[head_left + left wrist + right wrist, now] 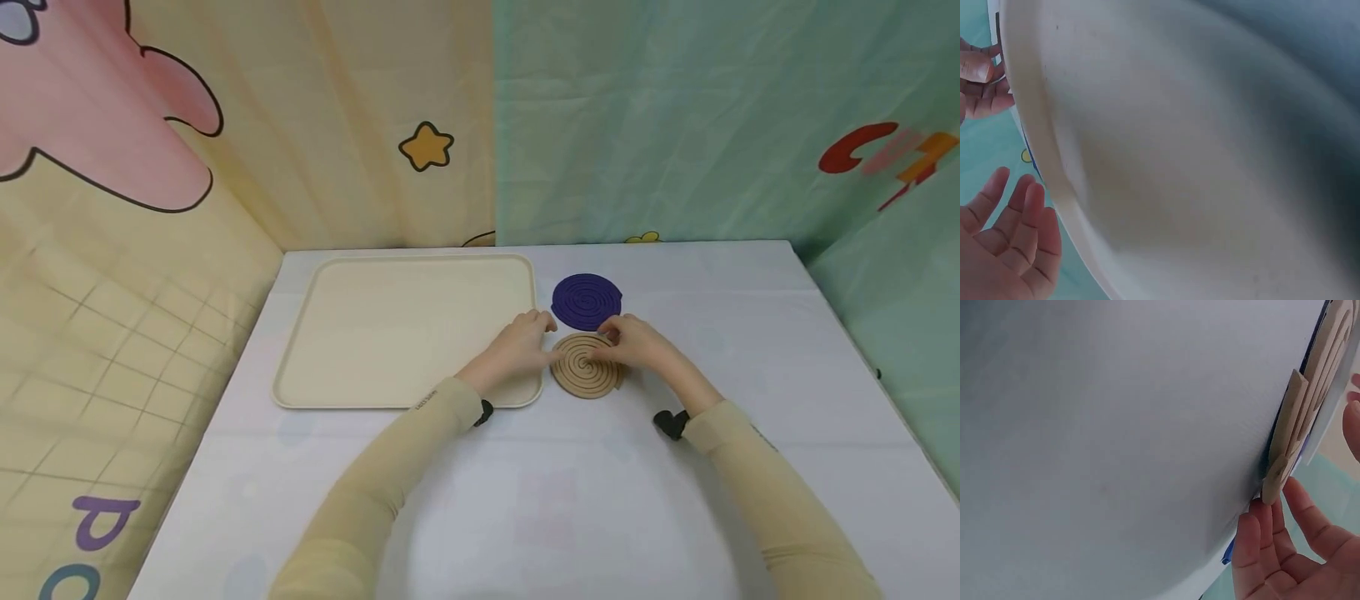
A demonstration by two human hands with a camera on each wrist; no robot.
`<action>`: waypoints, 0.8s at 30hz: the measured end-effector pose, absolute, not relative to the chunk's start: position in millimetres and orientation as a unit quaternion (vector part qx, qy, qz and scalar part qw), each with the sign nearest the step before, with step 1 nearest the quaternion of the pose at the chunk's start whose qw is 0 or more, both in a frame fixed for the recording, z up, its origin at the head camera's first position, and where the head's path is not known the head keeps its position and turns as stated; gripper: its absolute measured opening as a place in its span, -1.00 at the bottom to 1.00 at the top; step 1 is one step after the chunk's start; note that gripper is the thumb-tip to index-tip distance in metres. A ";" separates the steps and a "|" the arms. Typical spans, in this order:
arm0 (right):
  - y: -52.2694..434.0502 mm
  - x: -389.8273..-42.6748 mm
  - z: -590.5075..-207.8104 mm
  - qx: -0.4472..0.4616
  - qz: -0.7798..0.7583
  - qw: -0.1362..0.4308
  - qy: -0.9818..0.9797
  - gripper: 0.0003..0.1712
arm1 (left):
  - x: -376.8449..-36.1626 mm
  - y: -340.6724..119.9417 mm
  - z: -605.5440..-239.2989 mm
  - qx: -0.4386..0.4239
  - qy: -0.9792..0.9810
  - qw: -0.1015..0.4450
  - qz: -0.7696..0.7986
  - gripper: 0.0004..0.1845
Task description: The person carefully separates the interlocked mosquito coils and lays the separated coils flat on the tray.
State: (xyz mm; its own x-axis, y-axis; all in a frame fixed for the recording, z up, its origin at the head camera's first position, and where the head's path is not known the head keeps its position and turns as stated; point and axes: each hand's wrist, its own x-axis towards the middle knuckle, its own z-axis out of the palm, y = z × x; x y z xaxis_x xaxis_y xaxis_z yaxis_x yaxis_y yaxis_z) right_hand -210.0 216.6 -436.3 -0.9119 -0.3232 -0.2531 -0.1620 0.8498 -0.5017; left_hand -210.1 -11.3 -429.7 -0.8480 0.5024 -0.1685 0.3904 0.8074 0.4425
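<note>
A tan spiral mat (581,379) lies flat on the table, just nearer than a purple spiral mat (587,302). My right hand (637,343) holds the tan mat by its far right edge. The right wrist view shows the thumb and fingertips (1264,509) around that edge, the tips partly hidden. My left hand (517,350) hovers over the right rim of a cream tray (390,333). Its thumb reaches the tan mat's left edge, while its fingers (1035,206) look loosely bent and hold nothing in the left wrist view.
White cloth covers the table (562,517). Patterned curtains (637,125) stand along the back and both sides. Dark wrist devices (670,423) sit at the cuffs of both tan sleeves (780,492).
</note>
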 end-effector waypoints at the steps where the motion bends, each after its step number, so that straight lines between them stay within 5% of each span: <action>1: 215.9 -210.4 -436.1 -0.128 -0.240 0.169 0.947 -0.26 | -209.3 -8.3 -431.9 0.235 0.942 0.142 0.191 -0.46; 12: 204.9 -212.3 -431.7 -0.107 -0.238 0.200 0.944 -0.19 | -201.0 8.1 -449.3 0.232 0.966 0.091 0.065 -0.35; 24: 210.1 -219.6 -440.1 -0.036 -0.350 0.282 0.892 -0.14 | -200.0 6.4 -447.8 0.213 0.960 0.115 0.138 -0.37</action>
State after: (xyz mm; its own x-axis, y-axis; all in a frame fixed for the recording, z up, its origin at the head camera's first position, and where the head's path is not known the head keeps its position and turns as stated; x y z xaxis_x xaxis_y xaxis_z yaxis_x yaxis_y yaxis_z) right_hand -219.6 210.1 -440.1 -0.8382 -0.2614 -0.4787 0.1339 0.7522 -0.6452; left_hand -200.0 6.4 -447.8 -0.8828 0.4410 -0.1616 0.3776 0.8710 0.3144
